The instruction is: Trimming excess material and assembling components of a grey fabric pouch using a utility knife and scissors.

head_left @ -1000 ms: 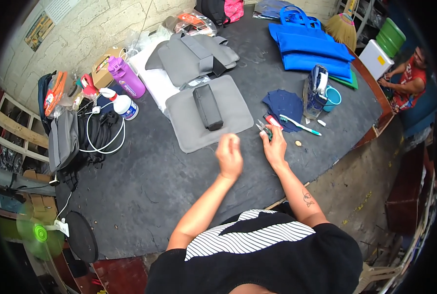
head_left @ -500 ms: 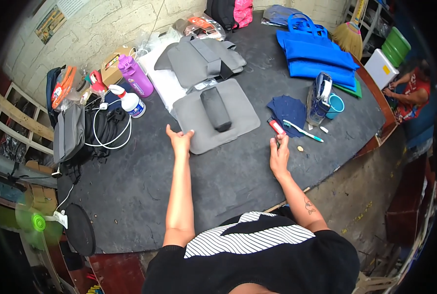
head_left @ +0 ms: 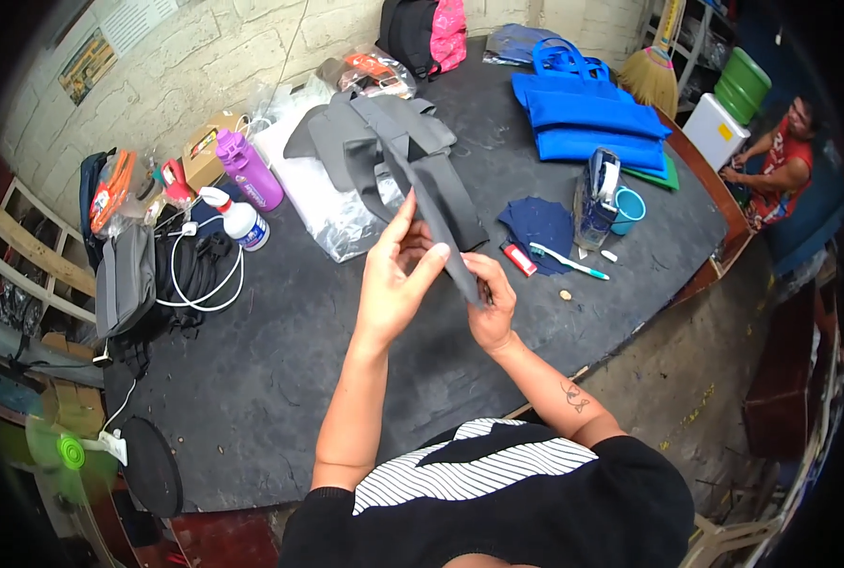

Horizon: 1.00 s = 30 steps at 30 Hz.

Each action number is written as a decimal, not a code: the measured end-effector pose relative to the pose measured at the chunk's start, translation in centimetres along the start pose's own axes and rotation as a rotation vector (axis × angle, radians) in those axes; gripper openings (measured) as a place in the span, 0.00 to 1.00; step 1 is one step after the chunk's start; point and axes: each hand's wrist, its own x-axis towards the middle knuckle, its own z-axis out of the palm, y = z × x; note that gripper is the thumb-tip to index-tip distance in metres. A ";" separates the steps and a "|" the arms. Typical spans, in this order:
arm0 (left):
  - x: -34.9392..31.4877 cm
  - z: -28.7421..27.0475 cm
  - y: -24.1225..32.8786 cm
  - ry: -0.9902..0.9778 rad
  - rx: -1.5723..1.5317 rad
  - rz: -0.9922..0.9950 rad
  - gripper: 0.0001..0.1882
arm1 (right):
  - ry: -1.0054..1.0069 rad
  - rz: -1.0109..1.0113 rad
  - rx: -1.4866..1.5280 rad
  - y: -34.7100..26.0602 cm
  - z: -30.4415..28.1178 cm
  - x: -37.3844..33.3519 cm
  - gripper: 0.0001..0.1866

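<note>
A flat grey fabric panel [head_left: 424, 201] stands almost on edge above the table, in front of me. A dark strap loop hangs off its left side, and a dark padded strip shows on its right. My left hand [head_left: 395, 284] holds the panel from the left, thumb and fingers against its face. At the near lower corner, my right hand [head_left: 492, 305] grips the edge, with some fingertips hidden behind it. Beyond lies another grey fabric piece [head_left: 332, 133] with straps, partly covered by the raised panel. Clear plastic [head_left: 346, 227] lies beneath it.
To the right are a red lighter-like item [head_left: 518, 260], toothbrush [head_left: 573, 262], navy cloth [head_left: 535, 227], tape dispenser [head_left: 595, 199], teal cup [head_left: 627, 210] and blue bags [head_left: 597, 118]. On the left stand a spray bottle [head_left: 242, 223] and purple bottle [head_left: 249, 170]. Another person [head_left: 783, 166] sits far right.
The grey panel has gone from lying flat to being lifted and turned on edge. My right hand has come left from beside the red item to grip it; my left hand has moved right.
</note>
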 end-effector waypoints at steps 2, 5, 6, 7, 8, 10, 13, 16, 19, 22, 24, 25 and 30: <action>0.0 -1.1 -1.2 0.049 0.084 0.044 0.39 | -0.038 -0.155 -0.129 -0.1 -0.7 0.0 0.25; -0.1 -1.8 -1.6 0.204 -0.028 -0.113 0.38 | -0.347 -0.306 -0.336 1.2 -2.6 -1.4 0.22; -0.3 -3.0 -3.8 0.263 0.132 -0.031 0.35 | -0.478 -0.177 -0.199 0.6 -2.5 -1.7 0.20; -0.8 -3.7 -5.9 0.321 0.288 0.052 0.32 | -0.604 -0.045 -0.066 0.3 -2.6 -1.9 0.19; -1.3 -3.4 -6.0 0.312 0.280 0.058 0.32 | -0.572 -0.078 -0.022 1.4 -3.4 -2.6 0.18; -2.4 -2.9 -5.8 0.361 0.470 -0.133 0.21 | -0.405 0.005 -0.067 1.4 -4.1 -1.4 0.18; -4.0 -1.5 -5.2 0.300 0.437 0.132 0.18 | -0.026 0.124 -0.231 -0.6 -4.0 2.7 0.22; -4.1 -0.6 -5.4 0.288 0.427 0.200 0.17 | -0.039 0.123 -0.221 0.1 -4.7 6.4 0.22; -3.6 0.0 -6.6 0.290 0.470 0.210 0.17 | -0.358 0.301 -0.067 0.5 -4.8 6.4 0.17; -3.8 0.0 -7.9 0.284 0.494 0.195 0.19 | -0.383 0.178 -0.175 -0.6 -3.6 5.4 0.17; -3.7 -0.1 -7.6 0.278 0.382 0.163 0.25 | -0.382 0.230 -0.178 -0.8 -3.7 5.3 0.17; -3.5 -0.1 -7.1 0.275 0.383 0.161 0.25 | -0.385 0.280 -0.179 -1.0 -3.7 5.3 0.17; -2.2 -1.4 -3.2 0.398 0.479 0.261 0.30 | -0.457 0.303 -0.289 -2.5 -3.1 4.6 0.15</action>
